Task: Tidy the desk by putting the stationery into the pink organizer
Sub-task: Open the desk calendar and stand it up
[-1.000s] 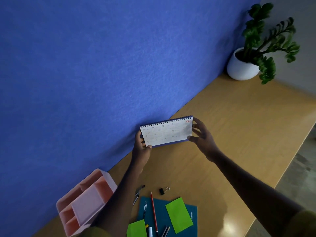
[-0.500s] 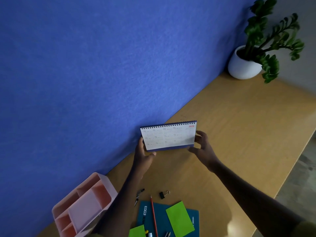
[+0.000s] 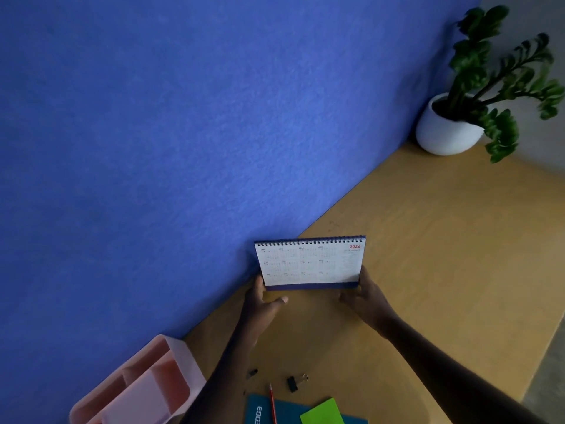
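Note:
A white spiral-bound desk calendar (image 3: pixel 308 264) stands upright on the wooden desk against the blue wall. My left hand (image 3: pixel 263 304) grips its lower left corner and my right hand (image 3: pixel 365 296) grips its lower right corner. The pink organizer (image 3: pixel 143 384) sits at the lower left, its compartments showing nothing inside. Near the bottom edge lie a black binder clip (image 3: pixel 295 382), a red pencil (image 3: pixel 272 403), a teal notebook (image 3: pixel 260 411) and a green sticky note pad (image 3: pixel 322 411). A second small black clip (image 3: pixel 252 372) lies beside my left forearm.
A white pot with a green plant (image 3: pixel 449 130) stands in the far right corner of the desk (image 3: pixel 443 255). The blue wall (image 3: pixel 183 148) runs along the desk's far edge. The desk's right edge drops to a grey floor (image 3: pixel 547 377).
The calendar has turned more upright and square to me and shifted slightly right. Both hands slid down to its lower corners. The view has tilted up, so fewer items show at the bottom.

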Motion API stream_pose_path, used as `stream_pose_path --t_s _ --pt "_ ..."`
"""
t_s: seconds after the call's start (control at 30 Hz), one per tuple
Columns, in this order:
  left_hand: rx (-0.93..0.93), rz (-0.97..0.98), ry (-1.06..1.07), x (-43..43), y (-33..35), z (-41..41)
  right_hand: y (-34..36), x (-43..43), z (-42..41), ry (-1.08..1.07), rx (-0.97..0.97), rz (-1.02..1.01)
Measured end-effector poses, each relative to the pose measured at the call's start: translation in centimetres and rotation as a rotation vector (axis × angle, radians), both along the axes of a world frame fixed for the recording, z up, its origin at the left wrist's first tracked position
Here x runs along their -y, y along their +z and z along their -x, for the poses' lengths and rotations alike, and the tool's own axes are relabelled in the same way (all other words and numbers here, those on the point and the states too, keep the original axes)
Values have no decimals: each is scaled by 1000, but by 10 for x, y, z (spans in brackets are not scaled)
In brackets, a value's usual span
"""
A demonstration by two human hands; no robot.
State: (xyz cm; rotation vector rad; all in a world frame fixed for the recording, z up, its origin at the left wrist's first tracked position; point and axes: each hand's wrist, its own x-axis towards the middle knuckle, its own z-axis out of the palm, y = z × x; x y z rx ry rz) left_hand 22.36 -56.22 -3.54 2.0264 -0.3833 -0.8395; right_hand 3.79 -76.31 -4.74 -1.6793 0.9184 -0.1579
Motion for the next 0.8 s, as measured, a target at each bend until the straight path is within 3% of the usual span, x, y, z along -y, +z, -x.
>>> stream_pose_path --t_s 0.8 --pt "17 -37 -45 25 -15 -16 0 40 -15 23 -73 -25"
